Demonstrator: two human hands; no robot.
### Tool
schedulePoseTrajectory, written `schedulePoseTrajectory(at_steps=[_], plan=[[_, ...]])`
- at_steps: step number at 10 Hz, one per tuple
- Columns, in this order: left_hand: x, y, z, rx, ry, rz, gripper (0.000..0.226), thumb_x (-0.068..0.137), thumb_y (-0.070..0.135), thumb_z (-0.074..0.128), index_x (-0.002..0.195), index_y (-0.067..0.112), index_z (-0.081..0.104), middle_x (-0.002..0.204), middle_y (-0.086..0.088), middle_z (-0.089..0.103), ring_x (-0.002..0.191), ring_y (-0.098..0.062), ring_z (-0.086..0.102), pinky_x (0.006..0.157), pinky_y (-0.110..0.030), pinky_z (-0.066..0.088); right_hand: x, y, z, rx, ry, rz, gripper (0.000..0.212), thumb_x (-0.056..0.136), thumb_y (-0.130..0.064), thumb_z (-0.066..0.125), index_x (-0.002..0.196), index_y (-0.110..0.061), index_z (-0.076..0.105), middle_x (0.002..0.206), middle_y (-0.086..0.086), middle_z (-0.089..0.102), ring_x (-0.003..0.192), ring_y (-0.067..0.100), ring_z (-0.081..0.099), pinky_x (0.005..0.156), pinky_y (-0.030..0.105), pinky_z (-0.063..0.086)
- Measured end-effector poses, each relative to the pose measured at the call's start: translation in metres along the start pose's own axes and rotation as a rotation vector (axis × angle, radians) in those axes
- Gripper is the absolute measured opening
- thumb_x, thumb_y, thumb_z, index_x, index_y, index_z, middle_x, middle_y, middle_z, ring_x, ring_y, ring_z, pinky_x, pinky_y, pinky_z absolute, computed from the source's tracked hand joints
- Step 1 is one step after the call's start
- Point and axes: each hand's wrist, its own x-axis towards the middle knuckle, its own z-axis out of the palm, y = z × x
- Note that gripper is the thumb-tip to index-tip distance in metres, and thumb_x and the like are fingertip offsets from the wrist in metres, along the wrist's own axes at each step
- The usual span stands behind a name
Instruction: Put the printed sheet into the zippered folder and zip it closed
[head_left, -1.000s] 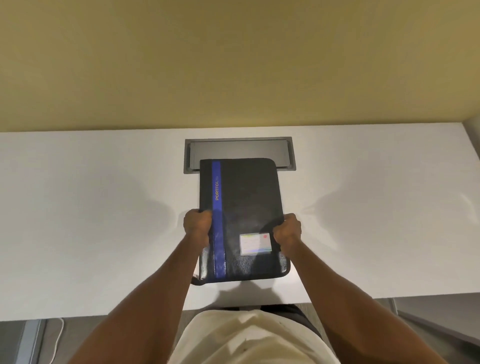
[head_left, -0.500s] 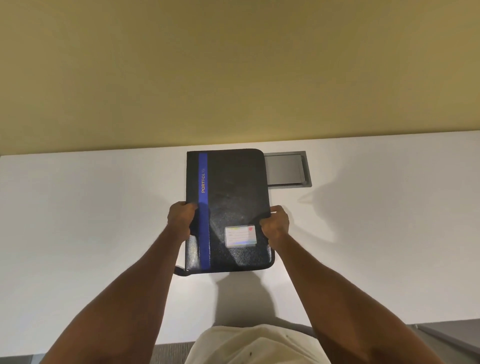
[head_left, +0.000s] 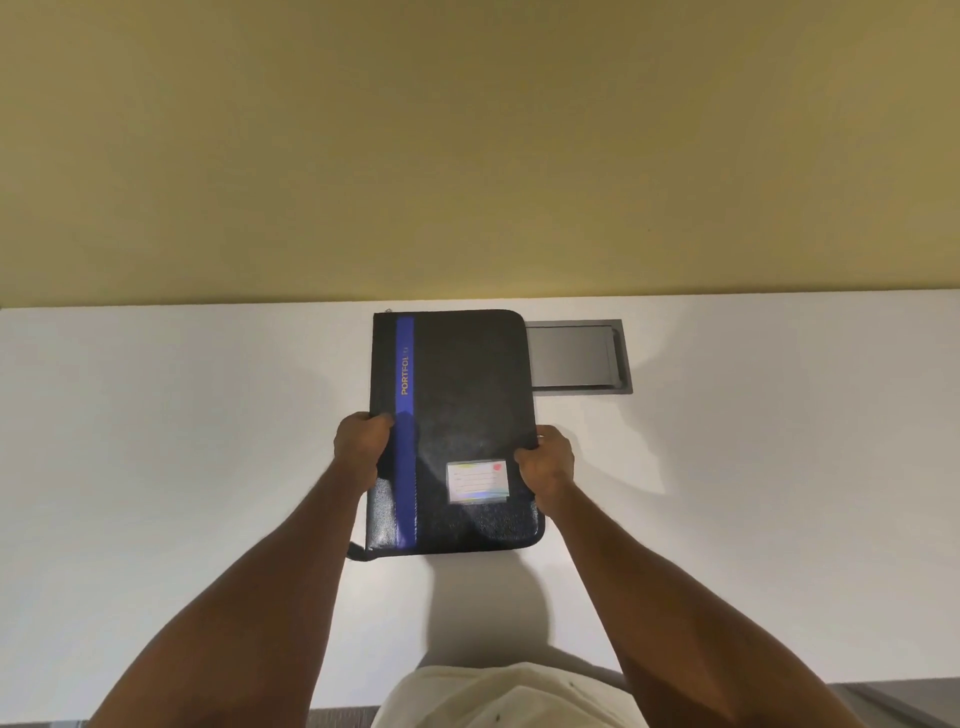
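A black zippered folder (head_left: 467, 395) with a blue stripe, the word PORTFOLIO and a small label card is held closed over the white desk (head_left: 182, 441). My left hand (head_left: 362, 441) grips its left edge and my right hand (head_left: 545, 460) grips its right edge. A small zipper pull shows at its far left corner. No printed sheet is visible anywhere in view.
A grey cable hatch (head_left: 576, 358) is set into the desk just right of the folder's far end. A yellow wall (head_left: 467, 156) rises behind the desk's far edge. My lap in light cloth shows at the near edge.
The folder, held in both hands, has moved away from me and slightly left over the desk. It now covers less of the grey hatch. The grip is unchanged.
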Motion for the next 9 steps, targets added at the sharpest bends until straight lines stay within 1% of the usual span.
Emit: schedulePoseTrajectory(at_steps=[1,2,3,4,5,6,7,8,9], plan=[[-0.009,0.002,0.000,0.034,0.020,0.020,0.023,0.096,0.021,0.061,0.109,0.005,0.069,0.110,-0.018,0.071,0.102,-0.038,0.068,0.095,-0.049,0.058,-0.006,-0.001,-0.003,-0.054,-0.027,-0.032,0.037,0.091,-0.010,0.068,0.127,-0.008,0.063,0.125,0.011,0.069,0.109,0.035,0.068,0.097,0.047,0.059],[-0.017,0.000,0.001,0.094,0.028,0.063,0.025,0.096,0.023,0.061,0.114,0.006,0.067,0.113,-0.016,0.070,0.102,-0.037,0.067,0.092,-0.044,0.058,-0.014,-0.005,-0.007,-0.153,-0.036,-0.067,0.043,0.090,-0.015,0.070,0.131,-0.009,0.057,0.130,0.011,0.062,0.116,0.035,0.063,0.100,0.047,0.057],[-0.029,-0.003,0.002,0.181,0.026,0.123,0.028,0.096,0.023,0.061,0.118,0.008,0.066,0.116,-0.015,0.070,0.106,-0.038,0.065,0.097,-0.048,0.056,-0.026,-0.008,-0.008,-0.263,-0.005,-0.160,0.050,0.088,-0.019,0.070,0.134,-0.012,0.051,0.133,0.010,0.055,0.123,0.033,0.057,0.104,0.047,0.053],[-0.039,-0.009,0.002,0.294,0.028,0.194,0.030,0.097,0.023,0.060,0.123,0.008,0.064,0.120,-0.016,0.069,0.110,-0.039,0.064,0.099,-0.049,0.055,-0.039,-0.009,-0.005,-0.266,-0.023,-0.219,0.059,0.090,-0.024,0.071,0.143,-0.014,0.046,0.140,0.008,0.053,0.129,0.031,0.054,0.109,0.043,0.050],[-0.052,-0.015,0.002,0.376,0.025,0.240,0.032,0.097,0.023,0.060,0.126,0.008,0.062,0.122,-0.016,0.068,0.111,-0.039,0.064,0.099,-0.049,0.055,-0.052,-0.007,-0.002,-0.254,-0.059,-0.247,0.063,0.092,-0.027,0.070,0.147,-0.015,0.043,0.146,0.007,0.051,0.134,0.030,0.052,0.113,0.041,0.047],[-0.063,-0.027,0.005,0.446,0.015,0.313,0.027,0.097,0.021,0.061,0.122,0.009,0.061,0.119,-0.014,0.068,0.106,-0.037,0.064,0.093,-0.044,0.056,-0.062,0.002,0.003,-0.213,-0.085,-0.264,0.065,0.093,-0.026,0.068,0.151,-0.012,0.041,0.152,0.007,0.048,0.139,0.030,0.048,0.117,0.041,0.042],[-0.076,-0.039,0.008,0.548,0.018,0.381,0.021,0.094,0.017,0.062,0.114,0.009,0.061,0.115,-0.012,0.066,0.102,-0.036,0.064,0.091,-0.045,0.054,-0.072,0.009,0.003,-0.239,-0.125,-0.271,0.068,0.095,-0.029,0.066,0.154,-0.012,0.037,0.157,0.006,0.042,0.144,0.028,0.044,0.119,0.041,0.040],[-0.085,-0.055,0.017,0.635,0.013,0.424,0.034,0.094,0.019,0.065,0.124,0.007,0.057,0.128,-0.014,0.060,0.116,-0.037,0.060,0.102,-0.054,0.050,-0.078,0.020,0.001,-0.275,-0.151,-0.316,0.065,0.095,-0.029,0.064,0.152,-0.011,0.039,0.155,0.006,0.045,0.144,0.027,0.043,0.118,0.041,0.039],[-0.092,-0.068,0.029,0.696,0.051,0.458,0.053,0.094,0.020,0.064,0.142,0.004,0.048,0.148,-0.015,0.050,0.137,-0.037,0.047,0.114,-0.055,0.040,-0.077,0.034,-0.006,-0.299,-0.181,-0.361,0.056,0.093,-0.027,0.067,0.144,-0.014,0.048,0.145,0.006,0.054,0.136,0.027,0.050,0.112,0.039,0.046]])
